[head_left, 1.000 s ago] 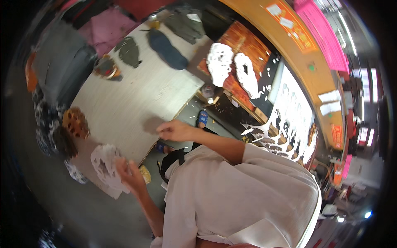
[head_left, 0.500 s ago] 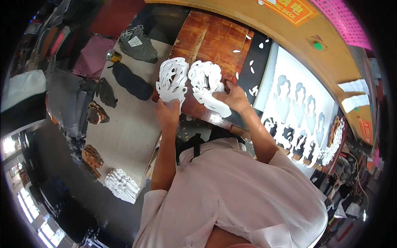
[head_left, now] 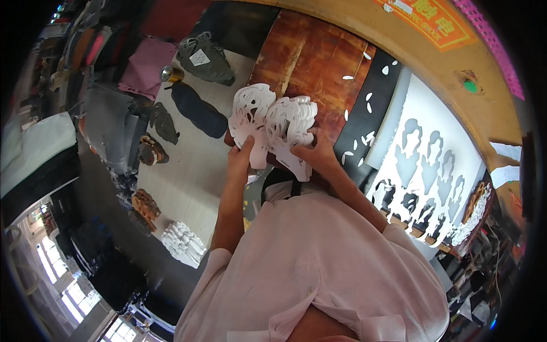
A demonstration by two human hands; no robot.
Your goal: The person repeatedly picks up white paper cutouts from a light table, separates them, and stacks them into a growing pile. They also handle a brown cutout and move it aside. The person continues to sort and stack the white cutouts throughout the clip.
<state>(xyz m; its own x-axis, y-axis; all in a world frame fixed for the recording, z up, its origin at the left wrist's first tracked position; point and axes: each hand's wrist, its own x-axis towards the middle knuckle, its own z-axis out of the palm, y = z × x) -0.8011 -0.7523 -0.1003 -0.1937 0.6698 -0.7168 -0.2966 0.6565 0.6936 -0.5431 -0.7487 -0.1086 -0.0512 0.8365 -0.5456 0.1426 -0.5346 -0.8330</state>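
Observation:
My left hand (head_left: 240, 158) grips the lower edge of a white die-cut shoe-upper piece (head_left: 249, 121) with many cut-out holes. My right hand (head_left: 317, 155) holds a second, matching white piece (head_left: 292, 130) beside it. Both pieces are raised side by side and touch along their inner edges, above a brown cutting board (head_left: 319, 62). My pale pink shirt fills the lower middle of the view.
A white sheet (head_left: 433, 142) with shoe-shaped holes cut out lies at right beside a black strip (head_left: 370, 108). On the pale worktable (head_left: 188, 171) lie dark cut pieces (head_left: 198, 110), a stack of white pieces (head_left: 183, 244), brown pieces (head_left: 145, 205) and a pink sheet (head_left: 147, 67).
A second ago my hands were down at the worktable near the white stack. They have since risen with the two white pieces, which have now come closer together over the brown board.

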